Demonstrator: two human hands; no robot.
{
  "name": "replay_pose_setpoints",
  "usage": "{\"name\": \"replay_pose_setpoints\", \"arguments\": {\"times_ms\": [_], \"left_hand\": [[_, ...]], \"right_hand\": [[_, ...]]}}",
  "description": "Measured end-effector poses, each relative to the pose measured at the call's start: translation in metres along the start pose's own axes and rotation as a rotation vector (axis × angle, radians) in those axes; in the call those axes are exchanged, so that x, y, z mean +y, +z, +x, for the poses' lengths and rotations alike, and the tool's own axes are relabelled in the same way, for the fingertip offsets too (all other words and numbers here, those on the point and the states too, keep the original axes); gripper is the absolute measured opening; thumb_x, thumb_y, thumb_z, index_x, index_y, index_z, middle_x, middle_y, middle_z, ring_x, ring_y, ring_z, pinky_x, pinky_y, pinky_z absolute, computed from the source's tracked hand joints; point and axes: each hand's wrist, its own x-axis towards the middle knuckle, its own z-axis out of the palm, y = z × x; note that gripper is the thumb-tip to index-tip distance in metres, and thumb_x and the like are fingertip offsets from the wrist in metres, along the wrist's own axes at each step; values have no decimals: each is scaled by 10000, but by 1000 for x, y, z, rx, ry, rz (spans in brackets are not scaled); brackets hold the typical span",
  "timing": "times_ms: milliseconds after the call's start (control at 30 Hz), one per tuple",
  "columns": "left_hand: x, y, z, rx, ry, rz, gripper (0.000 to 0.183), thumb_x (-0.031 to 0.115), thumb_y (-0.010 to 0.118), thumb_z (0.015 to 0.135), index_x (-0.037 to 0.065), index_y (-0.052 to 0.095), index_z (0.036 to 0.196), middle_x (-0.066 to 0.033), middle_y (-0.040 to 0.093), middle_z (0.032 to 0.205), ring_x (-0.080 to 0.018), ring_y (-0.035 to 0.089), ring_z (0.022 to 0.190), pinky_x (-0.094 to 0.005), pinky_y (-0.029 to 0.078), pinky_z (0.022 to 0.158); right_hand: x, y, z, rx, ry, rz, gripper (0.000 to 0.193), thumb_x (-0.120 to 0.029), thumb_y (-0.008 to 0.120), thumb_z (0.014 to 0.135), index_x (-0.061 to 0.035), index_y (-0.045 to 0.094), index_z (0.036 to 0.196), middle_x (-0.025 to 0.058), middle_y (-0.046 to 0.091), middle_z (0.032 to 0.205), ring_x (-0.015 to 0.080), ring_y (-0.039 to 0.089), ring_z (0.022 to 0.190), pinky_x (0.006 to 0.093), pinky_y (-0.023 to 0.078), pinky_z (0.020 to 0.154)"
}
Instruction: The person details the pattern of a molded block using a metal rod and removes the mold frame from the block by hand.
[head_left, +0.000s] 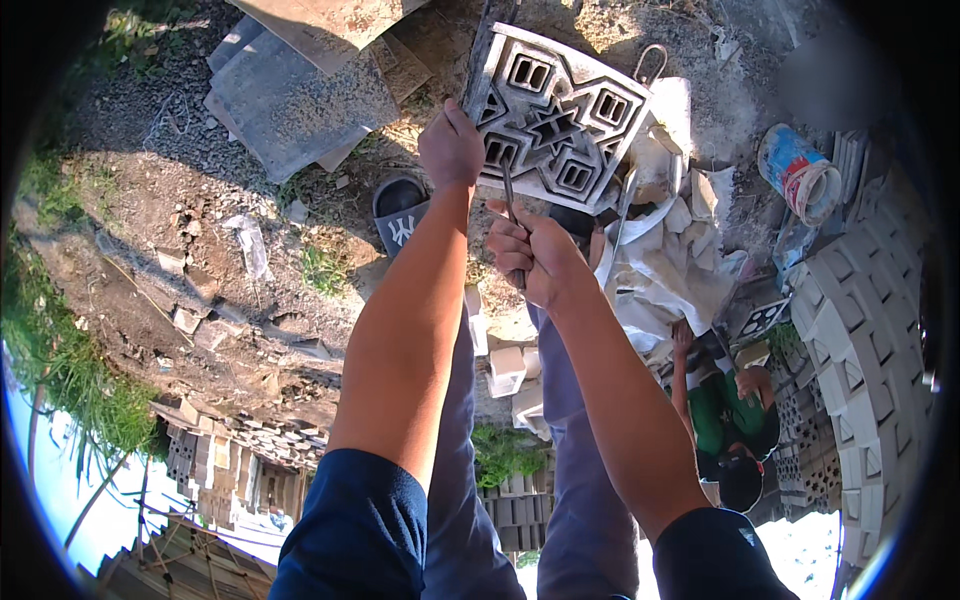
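A grey-white ventilation block (560, 118) with a geometric pattern of openings lies tilted at the top centre. Against its left edge my left hand (452, 148) is closed in a fist. A dark bar (478, 60) runs down along that edge to the fist; what the fingers wrap round is hidden. My right hand (535, 252) grips a thin metal rod (508, 185), whose far end reaches one of the block's lower-left openings. A bent metal hook (652, 62) rises at the block's upper right corner.
Flat sheets (300, 95) lie at upper left. A dark slide sandal (400, 205) shows beside my left forearm. Crumpled white sacking (665, 270) lies right, near a paint bucket (800, 175). Stacked blocks (870, 340) line the right side. A person in green (725, 410) sits lower right.
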Motion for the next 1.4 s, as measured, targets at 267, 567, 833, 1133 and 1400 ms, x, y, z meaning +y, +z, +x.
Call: {"name": "replay_pose_setpoints", "arguments": {"times_ms": [267, 567, 833, 1133, 1400], "left_hand": [[7, -7, 3, -109, -57, -70, 462, 268, 358, 1012, -26, 606, 756, -268, 630, 755, -489, 594, 748, -548, 451, 694], [-10, 5, 4, -142, 52, -57, 435, 226, 351, 1019, -31, 581, 755, -285, 610, 749, -504, 569, 741, -552, 429, 684], [-27, 8, 17, -296, 357, -321, 489, 353, 372, 1045, -68, 561, 1208, -292, 602, 1149, -461, 559, 1078, -469, 437, 940], [-35, 2, 27, -648, 300, -550, 645, 394, 379, 1064, -72, 294, 1502, -229, 442, 1477, -290, 406, 1389, -360, 276, 1157], [-34, -15, 24, -808, 128, -707, 568, 296, 327, 1084, -26, 241, 1543, -152, 340, 1569, -227, 283, 1465, -321, 175, 1201]], "right_hand": [[59, 3, 5, 435, -429, -670, 285, -228, 396, 1048, -15, 581, 1015, 48, 500, 643, 156, 459, 489, 343, 367, 444], [67, -75, 30, 712, -1014, -1243, 438, -388, 492, 1026, 6, 560, 847, 239, 594, 686, 478, 586, 693, 485, 440, 621], [2, -125, 36, 507, -1037, -1633, 363, -360, 434, 1045, -29, 532, 934, 259, 593, 755, 493, 578, 794, 538, 421, 663], [-35, -140, 51, 191, -1116, -1773, 171, -131, 539, 991, -13, 546, 1113, 215, 625, 792, 448, 619, 711, 478, 459, 620], [-35, -155, 41, 124, -1224, -1893, 133, -71, 542, 967, 7, 530, 1074, 203, 623, 767, 410, 631, 646, 487, 474, 556]]}}
